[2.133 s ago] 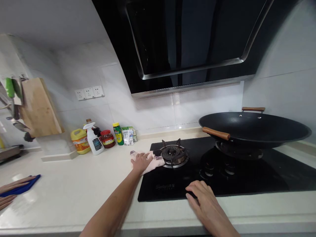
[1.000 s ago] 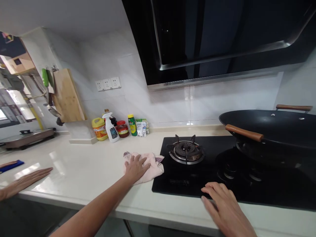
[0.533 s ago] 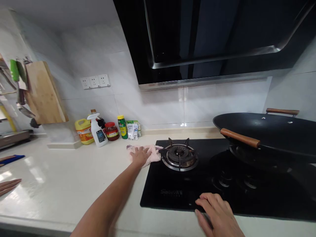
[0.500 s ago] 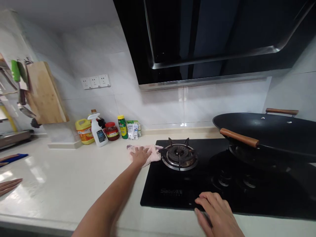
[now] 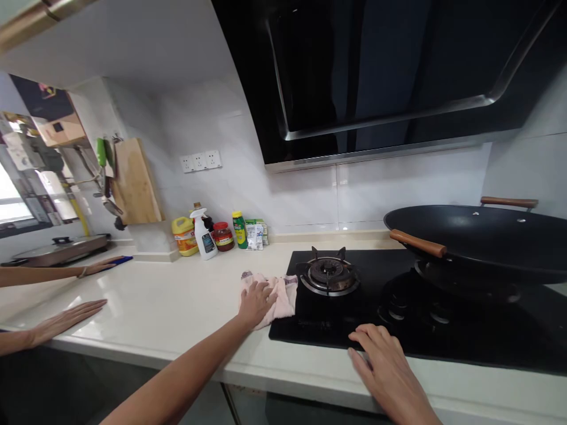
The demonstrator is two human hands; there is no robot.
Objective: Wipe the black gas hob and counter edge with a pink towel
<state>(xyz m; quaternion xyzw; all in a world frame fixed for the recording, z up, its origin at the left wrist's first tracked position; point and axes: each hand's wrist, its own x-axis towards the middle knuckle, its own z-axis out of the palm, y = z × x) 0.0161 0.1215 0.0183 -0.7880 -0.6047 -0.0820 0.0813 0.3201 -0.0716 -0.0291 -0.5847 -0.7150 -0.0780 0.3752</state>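
A pale pink cleaning cloth (image 5: 283,298) lies crumpled across the left edge of the black gas stove (image 5: 341,330), beside the left burner (image 5: 328,273). My left hand (image 5: 256,305) presses down on this cloth, its fingers bent a little over the folds. At the front edge of the stove rests my right hand (image 5: 380,357). Its fingers are loosely curved with the thumb apart, and I see nothing in it.
A black wok (image 5: 473,242) with wooden handles sits on the right burner. Below the range hood (image 5: 390,141) is a tiled wall. Bottles and jars, including a spray bottle (image 5: 204,236), stand at the back. Another person's hands rest at left, one on a blue cloth (image 5: 120,261).
My left hand and the cloth have come nearer the counter's front edge along the stove's left side. My right hand stays at the stove edge. The view has swung left, showing more of the other person's arms.
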